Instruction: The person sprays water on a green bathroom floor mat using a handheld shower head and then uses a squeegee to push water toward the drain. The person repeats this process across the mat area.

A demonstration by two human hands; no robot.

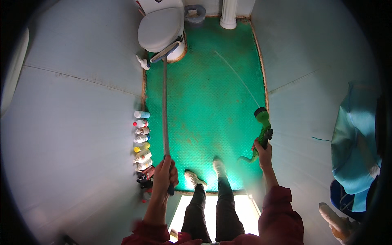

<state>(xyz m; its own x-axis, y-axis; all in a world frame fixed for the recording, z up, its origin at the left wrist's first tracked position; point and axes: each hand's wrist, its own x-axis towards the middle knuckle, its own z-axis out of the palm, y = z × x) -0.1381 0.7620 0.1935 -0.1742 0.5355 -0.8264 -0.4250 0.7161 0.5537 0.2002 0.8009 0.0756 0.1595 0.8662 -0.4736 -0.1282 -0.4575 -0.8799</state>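
Note:
My left hand (pixel 165 173) grips the lower end of a long grey handle (pixel 165 107); its wide flat head (pixel 165 52) lies at the foot of the white toilet (pixel 161 29). At the right, my right hand (pixel 262 151) holds a green hose spray gun (pixel 262 122). A thin jet of water leaves its black nozzle and runs up and to the left over the wet green textured floor (pixel 208 101). A green hose (pixel 248 160) hangs from the gun.
Several bottles (pixel 141 147) line the left wall. A white spray bottle (pixel 143 62) stands beside the toilet, a lined waste bin (pixel 195 13) and a white column base (pixel 228 21) at the far end. Light-blue fabric (pixel 352 144) hangs at the right wall.

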